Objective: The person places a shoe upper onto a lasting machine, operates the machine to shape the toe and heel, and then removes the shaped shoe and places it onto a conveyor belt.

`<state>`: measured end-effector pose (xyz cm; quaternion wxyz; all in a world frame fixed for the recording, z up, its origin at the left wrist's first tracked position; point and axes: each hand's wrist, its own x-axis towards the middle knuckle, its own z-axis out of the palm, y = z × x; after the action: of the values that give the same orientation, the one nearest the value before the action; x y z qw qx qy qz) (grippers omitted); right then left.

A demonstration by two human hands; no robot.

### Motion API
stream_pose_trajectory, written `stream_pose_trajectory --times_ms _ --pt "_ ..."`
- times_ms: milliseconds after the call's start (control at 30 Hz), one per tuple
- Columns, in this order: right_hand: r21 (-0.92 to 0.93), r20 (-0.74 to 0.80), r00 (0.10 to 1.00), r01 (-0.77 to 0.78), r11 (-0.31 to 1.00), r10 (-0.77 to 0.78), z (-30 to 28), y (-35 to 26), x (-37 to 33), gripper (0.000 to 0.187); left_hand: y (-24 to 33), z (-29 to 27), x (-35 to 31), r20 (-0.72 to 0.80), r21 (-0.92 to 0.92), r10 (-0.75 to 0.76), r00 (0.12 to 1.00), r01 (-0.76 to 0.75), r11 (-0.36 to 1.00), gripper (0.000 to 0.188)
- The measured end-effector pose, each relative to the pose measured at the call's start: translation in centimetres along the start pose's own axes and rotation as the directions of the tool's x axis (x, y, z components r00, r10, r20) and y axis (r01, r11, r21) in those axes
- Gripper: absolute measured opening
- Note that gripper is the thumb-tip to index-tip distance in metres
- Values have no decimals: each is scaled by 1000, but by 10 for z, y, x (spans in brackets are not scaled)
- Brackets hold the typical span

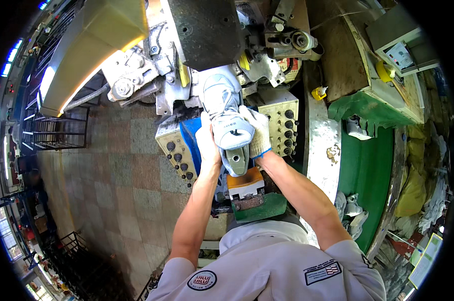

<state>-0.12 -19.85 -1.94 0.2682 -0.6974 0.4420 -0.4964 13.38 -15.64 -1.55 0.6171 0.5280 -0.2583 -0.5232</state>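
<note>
A light blue-grey shoe upper sits on a grey-green shoe last, its toe pointing away from me under the dark metal head of a machine. My left hand is closed along the left side of the shoe, near the heel. On the other side, my right hand, in a white knit glove with a blue cuff edge, grips the upper near its collar. Yellow-tipped metal jaws stand on both sides of the toe. Fingers under the shoe are hidden.
Panels with black knobs flank the shoe. Nearer me is an orange pad above a green metal part. A green conveyor carrying shoes runs along my right. A yellow machine cover overhangs at upper left, and black racks stand beyond the tiled floor.
</note>
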Motion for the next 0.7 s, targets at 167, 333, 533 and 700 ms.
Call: stream_pose_trajectory --times_ms 167,333,533,700 --pt "388 143 877 -476 789 459 -4 -6 8 34 0 2 2 29 7 72 997 -72 997 60" --pt "551 252 727 -651 523 639 -28 3 -5 37 -22 -32 -5 27 220 21 999 -26 975 57" --pt "777 168 662 -545 314 731 -148 -13 -71 47 -179 -121 -143 155 954 30 987 -157 255 89" --pt "567 40 598 -674 474 801 -186 -22 -115 48 -213 -118 -169 257 959 53 965 -262 109 97"
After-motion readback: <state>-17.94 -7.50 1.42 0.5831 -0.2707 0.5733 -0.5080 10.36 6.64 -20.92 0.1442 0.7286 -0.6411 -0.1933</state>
